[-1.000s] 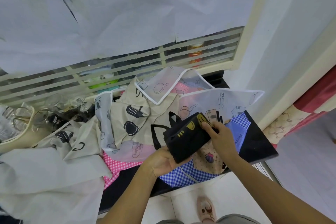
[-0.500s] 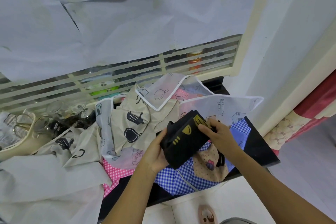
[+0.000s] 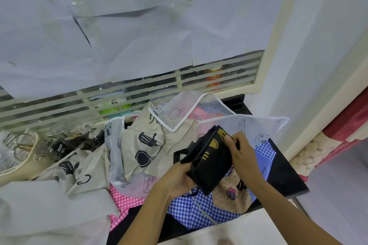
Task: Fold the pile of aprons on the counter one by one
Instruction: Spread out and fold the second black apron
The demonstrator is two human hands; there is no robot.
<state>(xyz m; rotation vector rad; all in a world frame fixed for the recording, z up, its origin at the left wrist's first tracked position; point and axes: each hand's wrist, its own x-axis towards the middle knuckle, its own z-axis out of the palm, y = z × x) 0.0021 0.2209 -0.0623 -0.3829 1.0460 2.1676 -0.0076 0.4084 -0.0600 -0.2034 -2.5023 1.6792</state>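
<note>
A black apron with yellow marks [image 3: 209,157], folded into a small bundle, is held above the pile between both hands. My left hand [image 3: 175,179] grips its lower left edge. My right hand [image 3: 241,151] pinches its upper right corner. Under it lies a heap of unfolded aprons on the black counter [image 3: 282,173]: a blue checked one [image 3: 189,211], a pink checked one [image 3: 121,201], a beige one with black kitchen prints [image 3: 143,145] and translucent white ones [image 3: 179,111].
Glass jars and a strainer [image 3: 45,145] stand at the counter's left back, beside a cream tray [image 3: 22,163]. A louvred window covered with paper sheets [image 3: 129,93] runs behind the pile. The counter's right corner ends near a white wall [image 3: 318,45].
The black bundle has turned more upright and risen a little. My left hand slid from under it to its lower left edge; my right hand stays on the top corner.
</note>
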